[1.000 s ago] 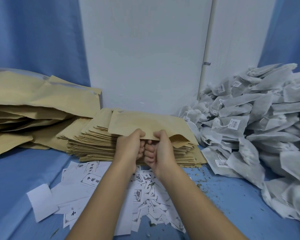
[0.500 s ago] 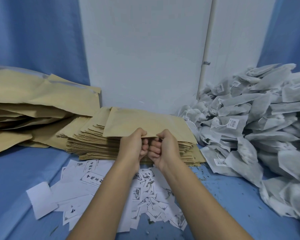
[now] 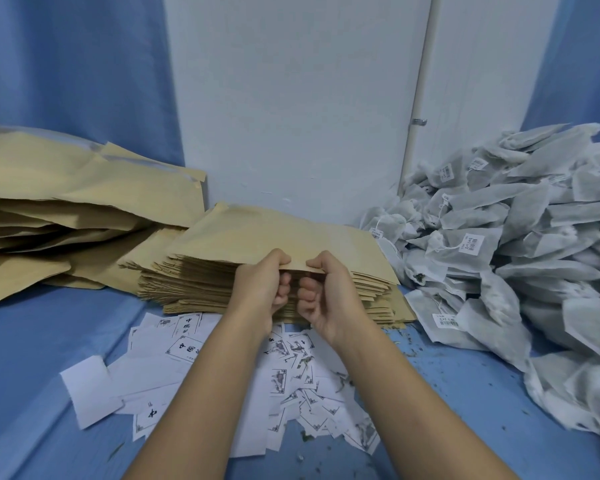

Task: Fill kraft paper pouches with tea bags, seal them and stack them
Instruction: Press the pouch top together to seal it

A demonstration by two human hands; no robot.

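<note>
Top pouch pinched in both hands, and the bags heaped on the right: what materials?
By look: top pouch, matte tan kraft paper, dull and softly creased; any lining unseen. The tea bags, probably white non-woven mesh, semi-sheer with dark contents showing through.

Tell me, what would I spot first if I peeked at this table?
The left hand and right hand pinch the near edge of the top kraft pouch on the middle stack. A big heap of white tea bags fills the right side, and printed paper slips lie scattered in front.
</note>
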